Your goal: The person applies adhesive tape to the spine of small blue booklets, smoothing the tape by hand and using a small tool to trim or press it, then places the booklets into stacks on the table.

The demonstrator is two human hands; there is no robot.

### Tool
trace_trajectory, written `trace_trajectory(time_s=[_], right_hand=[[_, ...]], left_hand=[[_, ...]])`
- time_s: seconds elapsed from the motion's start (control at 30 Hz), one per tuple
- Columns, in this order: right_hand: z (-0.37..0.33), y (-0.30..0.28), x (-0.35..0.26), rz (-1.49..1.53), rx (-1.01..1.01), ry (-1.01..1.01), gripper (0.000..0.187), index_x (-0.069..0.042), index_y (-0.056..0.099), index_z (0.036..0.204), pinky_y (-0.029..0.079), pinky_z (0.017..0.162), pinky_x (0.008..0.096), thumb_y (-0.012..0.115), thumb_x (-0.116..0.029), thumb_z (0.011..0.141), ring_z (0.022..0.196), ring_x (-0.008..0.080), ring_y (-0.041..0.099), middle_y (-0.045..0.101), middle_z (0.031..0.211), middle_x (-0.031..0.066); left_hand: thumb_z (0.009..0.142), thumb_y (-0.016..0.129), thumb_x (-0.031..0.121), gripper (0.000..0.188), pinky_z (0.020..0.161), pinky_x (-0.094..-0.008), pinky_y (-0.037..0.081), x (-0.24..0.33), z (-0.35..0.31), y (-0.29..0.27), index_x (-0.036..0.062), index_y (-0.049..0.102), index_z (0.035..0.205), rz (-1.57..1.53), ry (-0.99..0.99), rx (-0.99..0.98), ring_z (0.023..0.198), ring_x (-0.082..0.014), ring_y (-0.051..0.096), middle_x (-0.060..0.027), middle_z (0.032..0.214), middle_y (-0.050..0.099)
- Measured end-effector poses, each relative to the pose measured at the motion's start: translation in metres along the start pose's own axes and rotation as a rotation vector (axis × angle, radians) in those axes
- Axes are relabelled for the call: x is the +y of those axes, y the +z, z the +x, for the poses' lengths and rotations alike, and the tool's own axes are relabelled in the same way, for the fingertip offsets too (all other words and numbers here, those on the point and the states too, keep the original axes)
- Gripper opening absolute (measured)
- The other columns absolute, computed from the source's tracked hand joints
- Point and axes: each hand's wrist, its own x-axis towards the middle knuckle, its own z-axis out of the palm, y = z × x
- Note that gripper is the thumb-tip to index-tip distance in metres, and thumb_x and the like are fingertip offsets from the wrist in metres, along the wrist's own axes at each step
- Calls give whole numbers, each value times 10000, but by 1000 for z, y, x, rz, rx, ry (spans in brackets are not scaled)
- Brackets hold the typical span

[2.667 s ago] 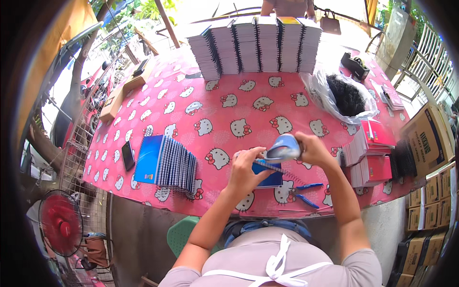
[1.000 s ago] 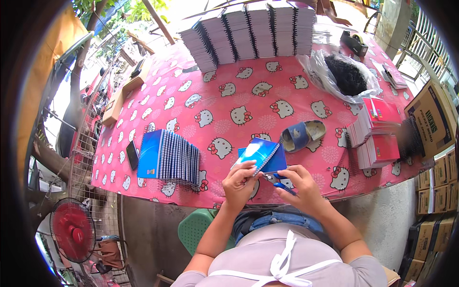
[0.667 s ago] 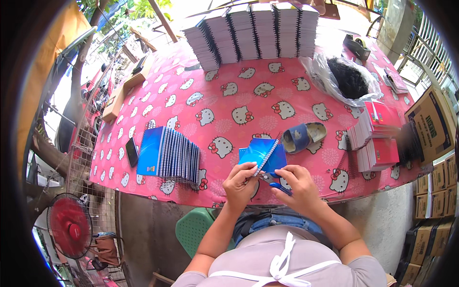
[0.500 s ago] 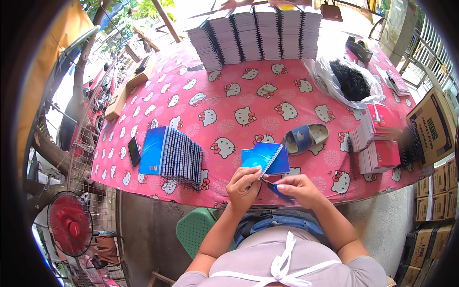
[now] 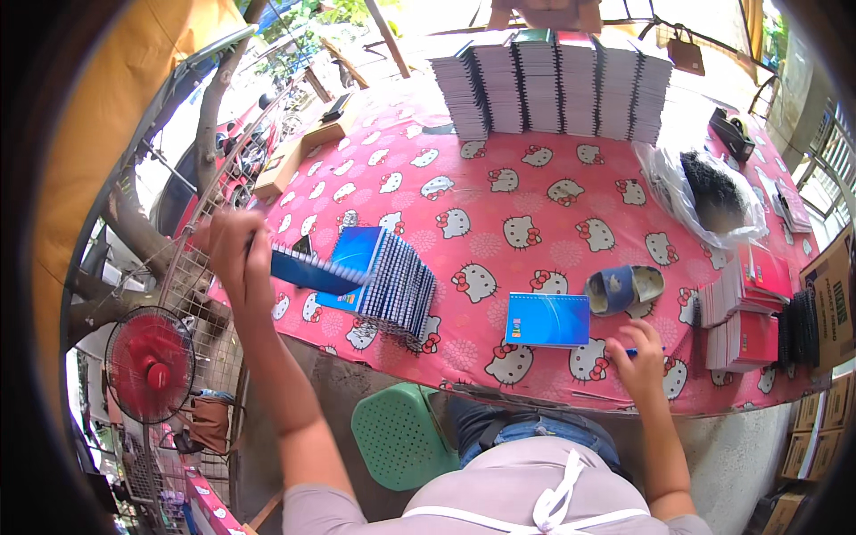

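Note:
My left hand (image 5: 241,259), raised at the left, grips a blue spiral notebook (image 5: 312,270) by one end. The notebook tilts over the stack of blue spiral notebooks (image 5: 383,276), its far end close to the top cover. At the near right of the table, my right hand (image 5: 642,361) is curled around a small blue-handled hand tool (image 5: 632,352); its working end is hidden. Left of that hand, another blue notebook (image 5: 547,319) lies flat on the pink tablecloth. A blue slipper (image 5: 615,290) rests just beyond my right hand.
Tall stacks of spiral-bound books (image 5: 544,89) stand at the far side, a person behind them. A plastic bag of black coils (image 5: 704,196), red notebooks (image 5: 753,303) and a cardboard box (image 5: 834,303) are at right. A green stool (image 5: 401,437) and red fan (image 5: 152,366) are below left.
My hands have parted. The left has swung up and left with a notebook, toward the blue stack. The right has moved right with the blue-handled tool. One notebook stays on the table.

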Motion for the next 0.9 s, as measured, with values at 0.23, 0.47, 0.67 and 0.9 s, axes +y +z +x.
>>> trace_trajectory(time_s=[0.23,0.47,0.67,0.9], right_hand=[[47,63,-26,373,-256,477,428,42,617,1008,499,754,365,753,-303,792,831,258,621,640,913,163],[50,36,-17,235,75,180,209,19,540,918,490,636,359,697,-61,806,711,241,643,642,783,164],[38,71,-45,682,-18,53,207,-20,514,929,482,690,372,679,4,805,792,323,628,618,847,165],[50,-32,72,-598,96,559,429,-8,565,1005,510,803,411,714,-355,801,954,331,612,615,1005,172]], left_hand=[[874,459,314,363,1093,-456,145,-59,-31,109,69,566,1120,-252,40,-831,1192,-244,441,-113,1151,551],[922,563,173,459,1105,-465,262,39,-29,90,73,458,1357,-489,-228,-209,1347,-291,366,-161,1430,416],[831,669,124,397,1107,-505,219,199,-86,156,104,574,1216,-567,-137,-477,1215,-285,489,-123,1252,551],[755,722,86,194,1058,-483,278,205,-113,201,128,696,942,-693,-124,-378,813,-183,592,3,833,662]])
